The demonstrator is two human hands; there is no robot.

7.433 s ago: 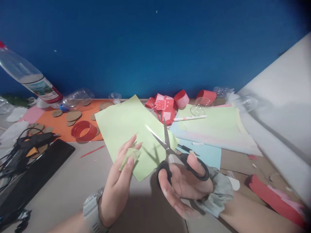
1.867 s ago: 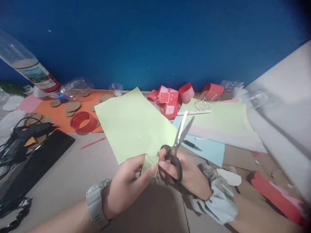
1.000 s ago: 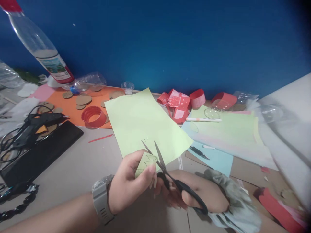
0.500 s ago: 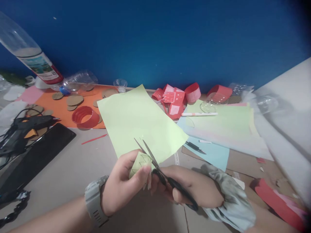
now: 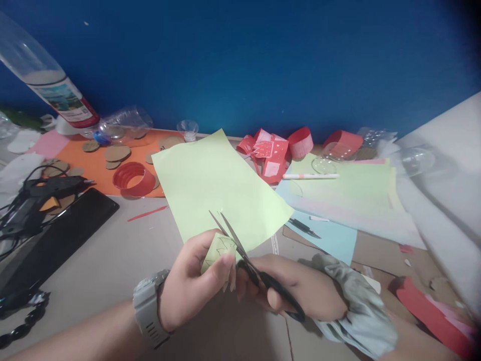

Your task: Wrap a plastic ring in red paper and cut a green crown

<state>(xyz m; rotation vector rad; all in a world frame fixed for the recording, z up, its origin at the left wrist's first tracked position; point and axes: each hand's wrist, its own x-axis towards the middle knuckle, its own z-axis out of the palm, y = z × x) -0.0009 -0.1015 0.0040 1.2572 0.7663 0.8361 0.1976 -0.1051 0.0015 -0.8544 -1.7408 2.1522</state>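
Observation:
Between the thumb and fingers of my left hand [image 5: 195, 286] is a small piece of pale green paper [image 5: 217, 251] with dark zigzag lines drawn on it. My right hand [image 5: 296, 288] is closed around the black handles of a pair of scissors [image 5: 248, 260]. The blades are slightly parted, point away from me and lie along the right edge of the small piece. Under the blade tips lies a large sheet of light green paper [image 5: 218, 180]. My right fingertips are partly hidden behind the scissors.
A glue gun [image 5: 45, 193] and a black phone [image 5: 67, 240] lie at left. Behind them are cardboard discs on orange paper [image 5: 86, 173], a red ring [image 5: 134, 179] and a plastic bottle [image 5: 56, 90]. Red paper pieces [image 5: 274, 155], a marker [image 5: 311, 176] and a craft knife [image 5: 304, 228] lie at right.
The view has shifted slightly. The scissor blades look a little closer together; both hands keep the same hold on the paper and the scissors.

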